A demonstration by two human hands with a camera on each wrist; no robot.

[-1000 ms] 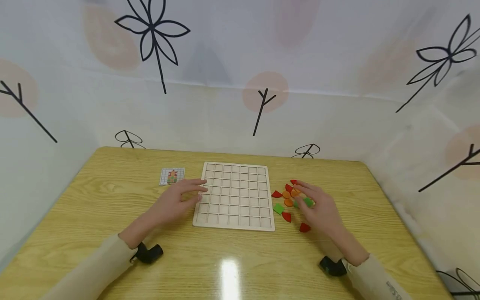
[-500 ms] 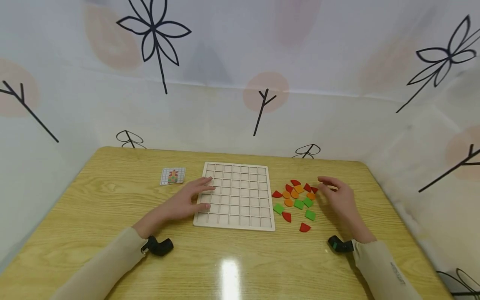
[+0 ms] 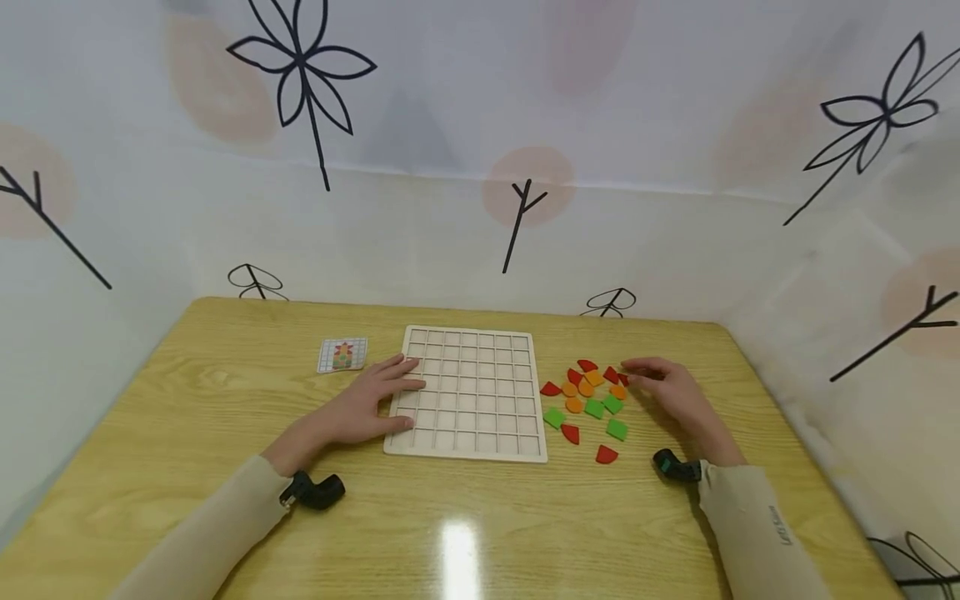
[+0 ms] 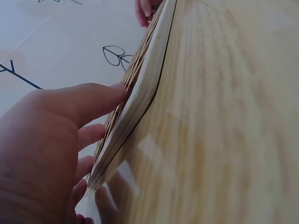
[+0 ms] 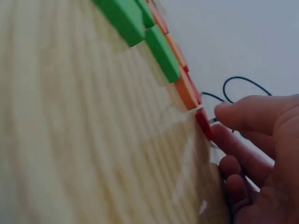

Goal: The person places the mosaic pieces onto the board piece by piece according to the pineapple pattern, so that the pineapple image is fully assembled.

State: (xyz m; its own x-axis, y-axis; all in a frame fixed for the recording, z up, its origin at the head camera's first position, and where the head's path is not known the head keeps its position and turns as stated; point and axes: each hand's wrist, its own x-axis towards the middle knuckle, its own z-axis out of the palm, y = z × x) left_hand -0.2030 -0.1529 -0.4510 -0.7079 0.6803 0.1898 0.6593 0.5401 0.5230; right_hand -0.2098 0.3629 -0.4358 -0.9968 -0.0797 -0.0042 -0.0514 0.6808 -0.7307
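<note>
A pale wooden grid board (image 3: 467, 396) lies on the table. My left hand (image 3: 365, 406) rests over its left edge, fingers spread across the squares. In the left wrist view, the left thumb (image 4: 100, 100) lies along the board's rim (image 4: 145, 84). At right, my right hand (image 3: 678, 400) reaches the outer side of a pile of small coloured pieces. Its thumb and forefinger are at a red piece (image 5: 203, 123) lying on the table; the forefinger appears to touch it, without a clear pinch. Green squares (image 3: 617, 429), orange pieces (image 3: 573, 405) and red quarter-circles (image 3: 607, 454) lie nearby.
A small card (image 3: 342, 355) with a coloured picture on a grid lies left of the board. The wooden table (image 3: 360, 533) ends at a patterned cloth backdrop (image 3: 420, 233) behind and at the sides. Light glares on the table's near part.
My right hand first drew back rightward from above the pile, uncovering more pieces, then came slightly left to the outer red piece. The left hand moved farther onto the board and settled.
</note>
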